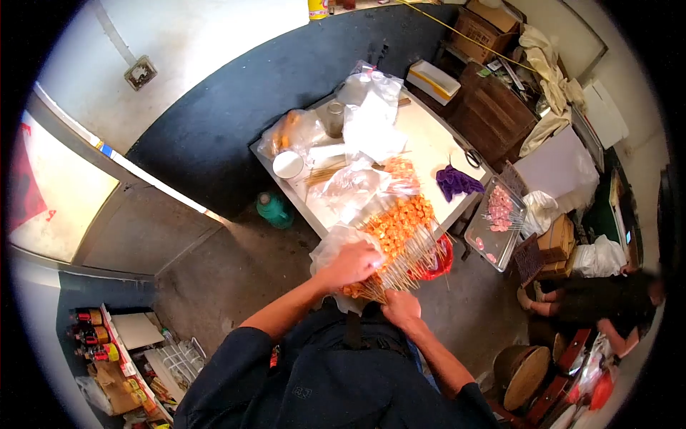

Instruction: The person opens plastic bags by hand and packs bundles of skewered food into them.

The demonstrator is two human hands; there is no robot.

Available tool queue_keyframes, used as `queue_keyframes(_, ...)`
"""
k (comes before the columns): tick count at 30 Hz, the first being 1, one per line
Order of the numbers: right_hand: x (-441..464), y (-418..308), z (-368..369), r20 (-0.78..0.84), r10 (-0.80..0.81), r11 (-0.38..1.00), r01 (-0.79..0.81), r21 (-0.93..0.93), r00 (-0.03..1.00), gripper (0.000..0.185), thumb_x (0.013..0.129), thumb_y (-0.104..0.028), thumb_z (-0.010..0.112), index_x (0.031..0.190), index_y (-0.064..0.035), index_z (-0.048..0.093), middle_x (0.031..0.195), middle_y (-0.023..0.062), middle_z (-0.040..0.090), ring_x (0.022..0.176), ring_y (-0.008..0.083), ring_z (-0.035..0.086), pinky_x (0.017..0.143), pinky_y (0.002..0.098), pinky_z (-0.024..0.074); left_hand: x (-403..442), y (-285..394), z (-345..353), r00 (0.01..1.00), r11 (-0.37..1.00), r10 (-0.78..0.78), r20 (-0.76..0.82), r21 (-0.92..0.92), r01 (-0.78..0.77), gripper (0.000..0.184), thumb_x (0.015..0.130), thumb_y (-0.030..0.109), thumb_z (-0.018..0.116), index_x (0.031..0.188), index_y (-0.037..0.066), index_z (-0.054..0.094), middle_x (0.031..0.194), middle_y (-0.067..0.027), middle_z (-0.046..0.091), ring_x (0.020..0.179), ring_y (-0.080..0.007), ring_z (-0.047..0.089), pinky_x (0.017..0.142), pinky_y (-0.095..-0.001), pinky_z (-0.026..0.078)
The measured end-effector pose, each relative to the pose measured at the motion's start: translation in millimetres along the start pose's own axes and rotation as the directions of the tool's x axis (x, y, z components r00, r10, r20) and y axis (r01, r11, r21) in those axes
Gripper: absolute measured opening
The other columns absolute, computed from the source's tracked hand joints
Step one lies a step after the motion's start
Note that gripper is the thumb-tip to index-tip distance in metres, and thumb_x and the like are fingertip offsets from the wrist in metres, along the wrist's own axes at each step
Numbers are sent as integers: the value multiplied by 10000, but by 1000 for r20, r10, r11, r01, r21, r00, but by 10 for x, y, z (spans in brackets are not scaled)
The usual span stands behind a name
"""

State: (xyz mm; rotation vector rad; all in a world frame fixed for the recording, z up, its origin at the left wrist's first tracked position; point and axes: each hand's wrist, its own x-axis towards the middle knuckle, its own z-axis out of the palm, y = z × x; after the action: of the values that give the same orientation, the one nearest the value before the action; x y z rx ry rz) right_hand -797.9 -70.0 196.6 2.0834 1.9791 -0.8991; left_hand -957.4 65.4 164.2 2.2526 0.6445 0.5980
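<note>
Many orange meat skewers [399,225] lie packed in rows at the near corner of the white table, their bare sticks pointing right and toward me. My left hand [354,263] is closed on the edge of a clear plastic bag [325,247], beside the nearest skewers. At the stick ends, my right hand [401,307] is closed around the sticks of the nearest skewers; how many it holds is hidden. More clear plastic [350,189] partly covers the skewers farther back. A red basin [437,259] shows below the sticks.
On the white table [429,143] are a purple cloth [457,182], scissors [472,157], a glass jar [334,119], a white cup [288,164] and bags. A metal tray [500,243] holds pink meat skewers. A green bottle [274,210] stands on the floor. Another person [600,300] sits at right.
</note>
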Motion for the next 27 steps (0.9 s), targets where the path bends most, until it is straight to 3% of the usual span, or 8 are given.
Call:
queue_keyframes(3, -25, 35, 44, 29, 80, 990, -82, 117, 996, 262, 733, -251, 643, 920, -68, 631, 874, 184, 660, 851, 365, 635, 743, 468, 507, -68, 314, -154, 993, 989, 51, 102, 130, -65, 240, 749, 89, 603, 987, 59, 619, 953, -150, 587, 861, -339, 564, 712, -429, 467)
queue_keyframes(5, -62, 41, 57, -51, 101, 937, -78, 340, 994, 330, 692, -290, 704, 908, -49, 637, 833, 196, 650, 830, 366, 622, 719, 448, 489, -166, 481, -132, 998, 1000, -23, -57, 14, 24, 416, 726, 64, 599, 1140, 61, 558, 1084, -187, 555, 952, -381, 549, 766, -438, 471)
queue_keyframes(10, -70, 112, 82, -71, 155, 820, -88, 566, 985, 344, 691, -267, 732, 936, -38, 651, 777, 148, 650, 744, 275, 629, 674, 386, 486, -432, 739, -312, 992, 1000, -9, -128, 11, 11, 529, 698, 18, 610, 1216, 74, 522, 1144, -193, 542, 1030, -367, 542, 863, -404, 460)
queue_keyframes(15, 20, 209, 247, -70, 170, 591, -45, 805, 983, 241, 722, -175, 731, 884, -14, 652, 667, 50, 619, 576, 139, 576, 526, 293, 460, -596, 410, -526, 736, 919, -277, -618, 54, 391, 483, 665, 15, 585, 1139, 13, 493, 1171, -207, 505, 1046, -397, 507, 874, -420, 443)
queue_keyframes(17, -29, 118, 96, -35, 159, 466, -44, 884, 987, 172, 747, -119, 708, 872, -15, 651, 637, 1, 585, 518, 77, 524, 455, 241, 414, -562, 276, -623, 744, 931, -257, -616, 49, 362, 502, 679, 111, 667, 1138, 7, 494, 1151, -198, 507, 1038, -379, 505, 885, -411, 427)
queue_keyframes(21, -53, 120, 122, -53, 188, 492, -47, 869, 981, 169, 753, -116, 713, 882, -26, 652, 630, 3, 584, 508, 77, 518, 447, 234, 406, -371, 264, -778, 800, 945, -206, -564, 97, 312, 411, 688, 192, 719, 1025, 15, 564, 1039, -139, 534, 955, -328, 529, 813, -390, 426)
queue_keyframes(23, -17, 175, 223, -82, 176, 511, -20, 859, 981, 260, 736, -128, 720, 959, -6, 665, 695, -11, 611, 590, 78, 529, 546, 253, 449, -317, 230, -799, 834, 951, -153, -531, 150, 270, 332, 691, 171, 710, 954, 18, 576, 986, -122, 538, 923, -317, 529, 779, -389, 420)
queue_keyframes(27, -112, 92, 178, -108, 186, 494, 2, 870, 977, 240, 742, -121, 717, 945, -6, 661, 688, -3, 614, 577, 83, 523, 534, 255, 441, -293, 41, -723, 875, 961, -88, -477, 192, 201, 178, 671, 94, 672, 797, 23, 569, 863, -102, 539, 866, -308, 526, 710, -396, 405)
